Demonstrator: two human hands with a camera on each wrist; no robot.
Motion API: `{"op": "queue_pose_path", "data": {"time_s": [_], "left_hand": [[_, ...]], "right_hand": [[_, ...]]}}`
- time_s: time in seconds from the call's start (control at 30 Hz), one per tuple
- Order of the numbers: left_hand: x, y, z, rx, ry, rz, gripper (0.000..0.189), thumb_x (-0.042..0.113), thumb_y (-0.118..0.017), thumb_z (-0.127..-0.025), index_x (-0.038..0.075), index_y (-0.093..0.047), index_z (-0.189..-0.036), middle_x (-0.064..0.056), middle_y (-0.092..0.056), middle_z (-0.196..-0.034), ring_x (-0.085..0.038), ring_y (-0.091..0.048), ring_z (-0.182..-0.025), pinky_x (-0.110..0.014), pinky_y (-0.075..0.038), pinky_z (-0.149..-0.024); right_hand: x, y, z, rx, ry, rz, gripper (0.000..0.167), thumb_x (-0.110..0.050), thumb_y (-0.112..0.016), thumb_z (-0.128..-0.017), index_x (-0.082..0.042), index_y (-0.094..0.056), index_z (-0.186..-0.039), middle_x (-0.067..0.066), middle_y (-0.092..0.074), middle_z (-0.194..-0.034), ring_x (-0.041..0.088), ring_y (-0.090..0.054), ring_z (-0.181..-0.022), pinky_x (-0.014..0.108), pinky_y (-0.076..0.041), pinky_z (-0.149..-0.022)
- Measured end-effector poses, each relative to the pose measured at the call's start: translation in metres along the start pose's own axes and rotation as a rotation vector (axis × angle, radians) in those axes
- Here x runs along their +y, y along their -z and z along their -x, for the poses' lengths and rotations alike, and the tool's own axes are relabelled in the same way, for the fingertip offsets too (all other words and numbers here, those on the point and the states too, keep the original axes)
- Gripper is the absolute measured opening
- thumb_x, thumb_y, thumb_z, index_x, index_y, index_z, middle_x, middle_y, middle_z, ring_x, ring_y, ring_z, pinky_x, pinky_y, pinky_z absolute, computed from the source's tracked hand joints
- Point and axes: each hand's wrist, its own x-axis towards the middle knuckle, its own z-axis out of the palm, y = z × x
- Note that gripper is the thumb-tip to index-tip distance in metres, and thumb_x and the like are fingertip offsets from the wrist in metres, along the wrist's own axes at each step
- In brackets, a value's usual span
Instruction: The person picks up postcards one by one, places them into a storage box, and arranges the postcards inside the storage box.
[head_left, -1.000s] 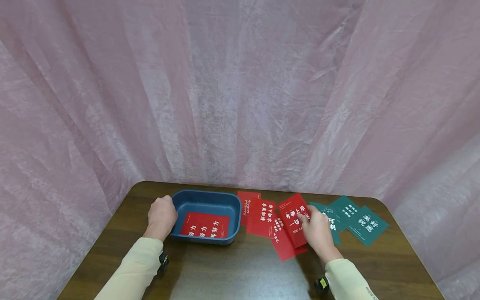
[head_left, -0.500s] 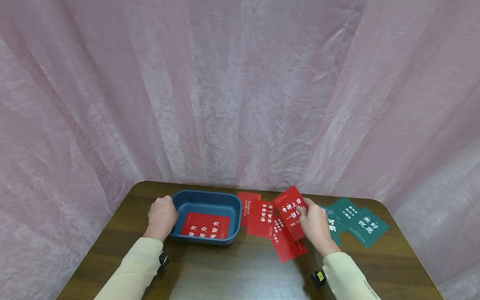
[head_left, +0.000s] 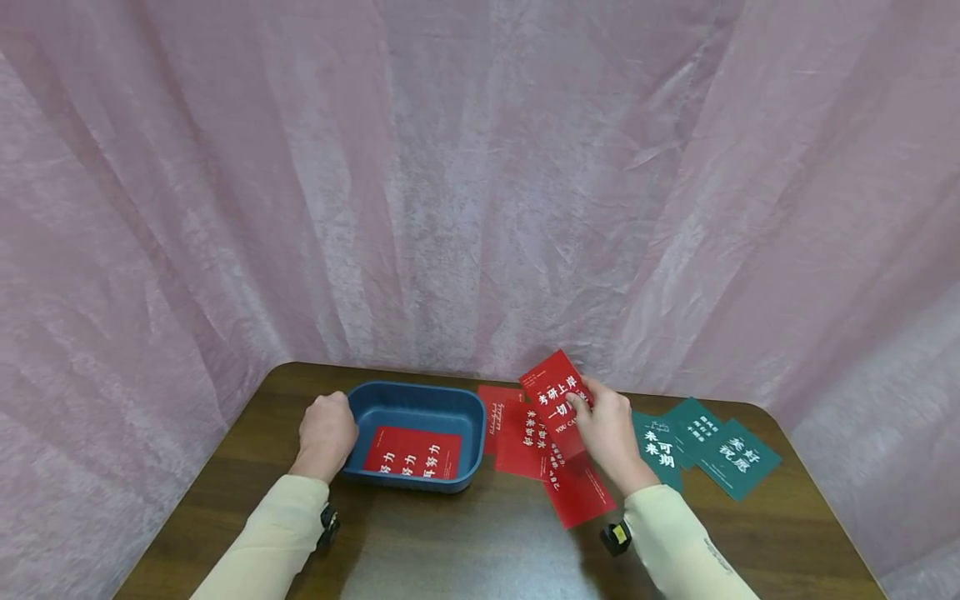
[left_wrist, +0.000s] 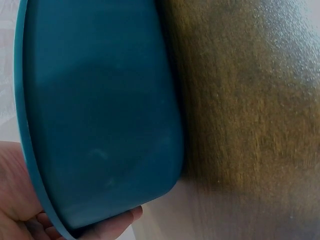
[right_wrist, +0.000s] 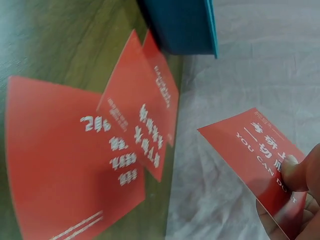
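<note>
My right hand (head_left: 611, 429) pinches a red card (head_left: 557, 392) with white characters, thumb on its printed face. In the right wrist view the held card (right_wrist: 260, 160) is off the table, apart from the cards below. My left hand (head_left: 327, 433) grips the left end of the blue tray (head_left: 480, 442); the left wrist view shows fingers (left_wrist: 117, 225) against its outer wall. Inside the tray lies a red card (head_left: 416, 450). To the right of the tray several red cards overlap on the table, among them one (head_left: 577, 496) in front and one (head_left: 513, 454) behind.
Several green cards lie at the right, including an overlapped one (head_left: 690, 425) and one (head_left: 742, 458) nearest the right edge. The brown wooden table (head_left: 450, 550) ends at a pink curtain (head_left: 480, 208) behind.
My right hand has lifted the red card and carried it left and up, over the other red cards. More of a green card now shows. The left hand has stayed on the tray.
</note>
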Motion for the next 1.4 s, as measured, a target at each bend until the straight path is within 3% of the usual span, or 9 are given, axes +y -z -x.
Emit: {"op": "queue_pose_path", "data": {"time_s": [0.27,0.6,0.97,1.4], "left_hand": [[0.000,-0.003,-0.002,0.022,-0.001,0.005,0.032,0.014,-0.071,-0.078,-0.010,-0.063,-0.099,-0.028,-0.067,-0.085,-0.033,-0.064,-0.059,-0.050,-0.056,-0.055],[0.000,-0.003,-0.003,0.026,0.001,0.004,0.031,0.014,-0.071,-0.079,-0.009,-0.063,-0.098,-0.027,-0.067,-0.084,-0.032,-0.064,-0.059,-0.050,-0.056,-0.054],[-0.002,-0.001,-0.002,0.010,0.020,0.025,0.031,0.015,-0.072,-0.079,-0.009,-0.063,-0.097,-0.026,-0.067,-0.083,-0.029,-0.064,-0.058,-0.048,-0.056,-0.055],[0.002,0.001,0.003,0.041,0.012,0.025,0.027,0.014,-0.070,-0.079,-0.008,-0.065,-0.093,-0.026,-0.067,-0.082,-0.031,-0.064,-0.059,-0.048,-0.055,-0.052]], "right_hand": [[-0.017,-0.003,-0.007,0.021,0.049,-0.033,0.039,-0.027,-0.064,-0.088,-0.011,-0.059,-0.123,0.011,-0.069,-0.104,0.017,-0.067,-0.073,0.032,-0.057,-0.059],[-0.042,-0.016,-0.015,-0.015,0.104,-0.087,0.038,-0.027,-0.066,-0.086,-0.013,-0.060,-0.121,0.006,-0.069,-0.102,0.015,-0.066,-0.073,0.029,-0.058,-0.058],[-0.086,-0.042,-0.014,-0.080,0.218,-0.118,0.040,-0.025,-0.070,-0.083,-0.014,-0.061,-0.120,0.002,-0.069,-0.101,0.008,-0.063,-0.072,0.024,-0.056,-0.061],[-0.122,-0.073,-0.011,-0.242,0.321,-0.078,0.041,-0.030,-0.070,-0.083,-0.022,-0.061,-0.122,-0.004,-0.068,-0.107,0.007,-0.062,-0.080,0.022,-0.055,-0.066]]}}
